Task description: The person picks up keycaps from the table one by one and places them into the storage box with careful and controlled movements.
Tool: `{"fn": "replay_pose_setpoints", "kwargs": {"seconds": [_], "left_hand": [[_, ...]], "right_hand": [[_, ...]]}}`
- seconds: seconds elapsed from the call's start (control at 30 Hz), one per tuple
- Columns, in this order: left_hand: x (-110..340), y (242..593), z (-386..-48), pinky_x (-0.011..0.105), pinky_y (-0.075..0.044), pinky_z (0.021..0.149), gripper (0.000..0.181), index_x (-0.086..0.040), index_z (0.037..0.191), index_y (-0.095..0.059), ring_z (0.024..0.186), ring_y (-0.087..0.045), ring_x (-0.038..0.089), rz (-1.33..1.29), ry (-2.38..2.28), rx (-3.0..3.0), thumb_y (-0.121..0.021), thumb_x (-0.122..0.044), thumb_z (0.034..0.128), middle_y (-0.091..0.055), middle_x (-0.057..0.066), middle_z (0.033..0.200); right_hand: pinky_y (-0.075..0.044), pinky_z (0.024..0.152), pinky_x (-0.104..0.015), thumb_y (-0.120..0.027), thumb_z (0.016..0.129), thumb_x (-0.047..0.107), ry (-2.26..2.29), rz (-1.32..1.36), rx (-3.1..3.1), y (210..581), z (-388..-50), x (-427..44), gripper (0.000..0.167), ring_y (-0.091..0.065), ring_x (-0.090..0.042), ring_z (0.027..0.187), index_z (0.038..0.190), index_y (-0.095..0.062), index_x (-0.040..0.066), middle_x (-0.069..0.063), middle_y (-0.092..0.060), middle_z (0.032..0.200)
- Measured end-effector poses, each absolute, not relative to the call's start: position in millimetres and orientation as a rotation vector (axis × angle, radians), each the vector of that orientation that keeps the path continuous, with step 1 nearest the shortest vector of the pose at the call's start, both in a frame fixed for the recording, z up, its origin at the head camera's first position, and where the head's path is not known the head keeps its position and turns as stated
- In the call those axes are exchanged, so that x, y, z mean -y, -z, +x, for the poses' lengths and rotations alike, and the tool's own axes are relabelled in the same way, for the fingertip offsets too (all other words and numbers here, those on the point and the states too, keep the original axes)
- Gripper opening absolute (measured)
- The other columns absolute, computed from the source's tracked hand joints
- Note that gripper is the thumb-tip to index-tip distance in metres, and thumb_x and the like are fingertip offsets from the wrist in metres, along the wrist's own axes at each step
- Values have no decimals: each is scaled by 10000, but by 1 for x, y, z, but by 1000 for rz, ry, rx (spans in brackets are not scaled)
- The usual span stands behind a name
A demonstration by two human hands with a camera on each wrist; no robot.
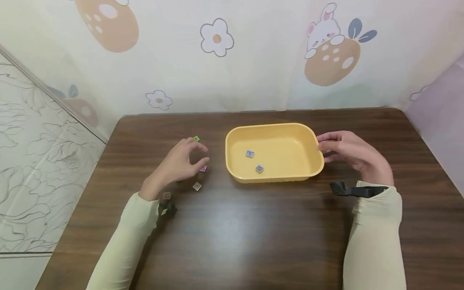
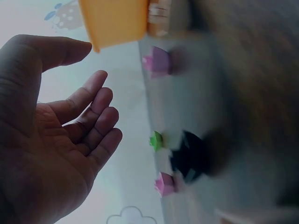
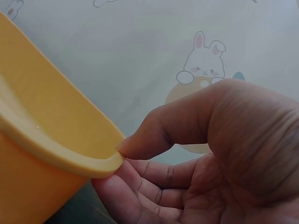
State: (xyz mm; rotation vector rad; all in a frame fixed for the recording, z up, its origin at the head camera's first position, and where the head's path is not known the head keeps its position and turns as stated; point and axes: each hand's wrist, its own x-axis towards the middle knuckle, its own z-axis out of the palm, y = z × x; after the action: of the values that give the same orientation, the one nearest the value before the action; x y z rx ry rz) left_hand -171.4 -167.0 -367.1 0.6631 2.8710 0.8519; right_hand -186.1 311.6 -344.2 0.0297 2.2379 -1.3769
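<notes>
A yellow basin (image 1: 286,155) stands on the table with two small grey-blue blocks (image 1: 249,154) inside. My right hand (image 1: 353,153) pinches its right rim between thumb and fingers; the right wrist view shows the hand (image 3: 201,154) on the basin's rim (image 3: 70,161). My left hand (image 1: 181,159) hovers left of the basin, thumb and fingers apart and nothing between them. Beneath or beside it lie a purple block (image 1: 203,168), a green block (image 1: 196,138) and a tan block (image 1: 197,186). In the left wrist view the left hand (image 2: 60,121) is empty, near a black block (image 2: 189,156).
A brownish block (image 1: 166,195) and a dark piece with a yellow-green mark (image 1: 164,211) lie beside the left wrist. A patterned wall covering (image 1: 253,80) rises behind the table (image 1: 232,249). A black strap (image 1: 359,191) is around the right wrist.
</notes>
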Motion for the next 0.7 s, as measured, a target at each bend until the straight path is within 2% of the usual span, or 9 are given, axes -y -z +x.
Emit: {"fn": "replay_pose_setpoints", "kwargs": {"seconds": [0.17,0.33,0.37,0.43,0.57,0.7], "left_hand": [[174,376,-170,515,-459,1158,341,-97,1200,-734,1267,-608,307,641,-810,-2847,-754,-321,944,-704,82,1243],[176,385,-169,602,-276,1297,347,-89,1208,-730,1271,-631,287,696,-796,-2807,-749,-320,951,-709,88,1256],[177,386,-169,600,-275,1298,348,-85,1204,-732,1259,-637,282,706,-800,-2805,-748,-323,950,-711,89,1251],[178,385,-168,576,-339,1267,348,-81,1197,-737,1233,-640,281,712,-806,-2801,-750,-323,947,-714,89,1240],[182,385,-165,495,-494,1111,333,-90,1174,-752,1180,-640,264,703,-800,-2805,-768,-316,931,-725,66,1206],[183,388,-165,480,-503,1096,316,-118,1161,-765,1176,-637,246,703,-788,-2788,-787,-326,925,-730,33,1185]], "right_hand": [[-640,815,-256,-609,1066,219,1346,36,-2244,343,-187,-313,556,-709,-36,904,1487,-439,-103,172,-689,1006],[-638,823,-251,-598,1076,235,1325,61,-2241,343,-188,-316,579,-698,-24,914,1506,-406,-103,193,-678,994],[-639,824,-252,-598,1077,235,1324,59,-2243,344,-188,-316,579,-700,-25,914,1507,-407,-101,194,-677,999],[-640,824,-254,-597,1076,231,1324,52,-2248,344,-188,-316,573,-703,-30,912,1506,-411,-101,190,-675,1002],[-641,825,-261,-606,1070,221,1331,32,-2252,346,-190,-312,563,-713,-46,913,1497,-432,-101,173,-675,1024],[-640,820,-259,-602,1072,223,1320,38,-2251,344,-192,-313,556,-704,-39,913,1490,-431,-101,169,-683,1004]]}}
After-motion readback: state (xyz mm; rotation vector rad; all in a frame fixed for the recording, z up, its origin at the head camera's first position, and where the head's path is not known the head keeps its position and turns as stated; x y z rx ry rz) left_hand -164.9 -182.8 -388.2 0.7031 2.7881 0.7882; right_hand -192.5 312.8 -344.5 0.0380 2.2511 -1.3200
